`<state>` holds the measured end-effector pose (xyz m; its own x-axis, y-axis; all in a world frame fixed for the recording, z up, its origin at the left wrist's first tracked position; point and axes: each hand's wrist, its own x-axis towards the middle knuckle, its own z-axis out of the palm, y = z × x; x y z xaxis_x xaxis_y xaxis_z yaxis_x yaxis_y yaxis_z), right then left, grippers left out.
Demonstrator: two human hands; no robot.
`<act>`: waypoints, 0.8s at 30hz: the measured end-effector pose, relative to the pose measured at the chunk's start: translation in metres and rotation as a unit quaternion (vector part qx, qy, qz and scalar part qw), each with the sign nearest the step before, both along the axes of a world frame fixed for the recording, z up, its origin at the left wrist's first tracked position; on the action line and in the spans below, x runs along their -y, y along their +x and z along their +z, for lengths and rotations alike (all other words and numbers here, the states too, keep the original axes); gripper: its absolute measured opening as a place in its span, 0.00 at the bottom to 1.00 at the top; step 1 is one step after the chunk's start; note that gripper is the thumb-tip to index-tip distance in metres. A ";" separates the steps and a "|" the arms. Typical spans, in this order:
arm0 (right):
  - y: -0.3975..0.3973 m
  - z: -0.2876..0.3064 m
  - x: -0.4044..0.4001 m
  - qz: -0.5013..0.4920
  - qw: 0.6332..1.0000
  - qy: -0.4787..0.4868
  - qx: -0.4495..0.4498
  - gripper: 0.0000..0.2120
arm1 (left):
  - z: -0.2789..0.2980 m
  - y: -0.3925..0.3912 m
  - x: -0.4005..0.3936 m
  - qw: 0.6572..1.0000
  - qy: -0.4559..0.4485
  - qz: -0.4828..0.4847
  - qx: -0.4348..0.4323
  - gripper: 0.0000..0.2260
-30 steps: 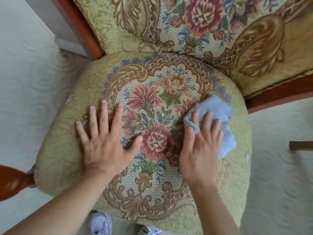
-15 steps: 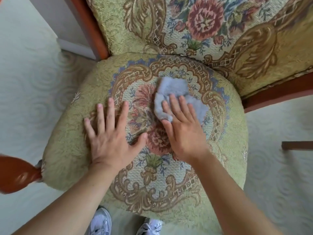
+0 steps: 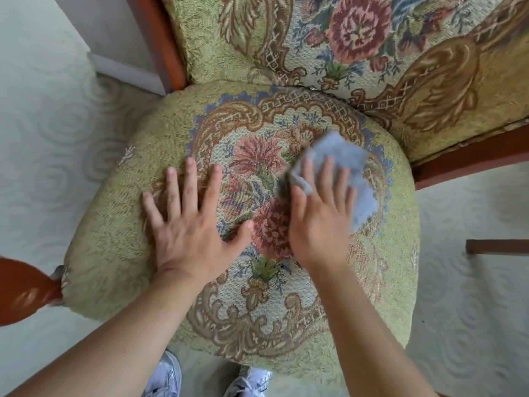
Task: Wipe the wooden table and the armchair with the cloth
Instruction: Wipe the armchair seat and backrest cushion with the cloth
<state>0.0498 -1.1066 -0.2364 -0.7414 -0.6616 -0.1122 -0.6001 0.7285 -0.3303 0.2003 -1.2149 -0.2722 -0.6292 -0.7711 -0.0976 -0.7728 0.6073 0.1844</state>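
Pale carpet (image 3: 51, 156) with a swirl pattern fills the edges of my view, and the armchair (image 3: 183, 282) takes up nearly everything else: green tapestry seat with a floral medallion, matching backrest at 12 to 2 o'clock, reddish wooden arm ends at 9 and 3 o'clock. No wooden table shows from here.

On the seat, my left hand (image 3: 189, 233) lies flat at about 9 o'clock of the medallion, fingers straight and spread, gripping nothing, just bracing me on the cushion. My right hand (image 3: 320, 224) presses the blue-grey cloth (image 3: 343, 159) down with straight fingers at roughly 2 o'clock of the medallion; the cloth sticks out beyond my fingertips and to their right.

Half a second ago the cloth was up near 12 o'clock of the pattern, closer to the backrest; a second ago it sat far right. So it has swung back rightward again, while my left hand has barely moved. I read that as side-to-side wiping strokes over the middle of the seat, with the front edge, backrest and arms likely left to do.

My white shoes (image 3: 252, 381) peek out at 6 o'clock.
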 end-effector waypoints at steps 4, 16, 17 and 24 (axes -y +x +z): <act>-0.018 -0.002 0.076 0.129 0.991 0.006 0.015 0.25 | 0.000 0.000 -0.001 1.000 -0.002 0.002 -0.003 0.44; 0.018 0.000 -0.061 0.191 0.981 0.014 0.011 0.25 | 0.001 0.001 -0.001 1.000 -0.006 -0.001 0.003 0.43; 0.019 -0.001 -0.077 0.172 0.985 0.014 0.008 0.25 | 0.001 0.001 -0.001 1.000 -0.006 -0.001 0.008 0.43; -0.063 -0.002 -0.061 -0.020 0.999 -0.001 0.034 0.25 | -0.001 0.001 0.001 1.000 -0.005 -0.001 0.014 0.43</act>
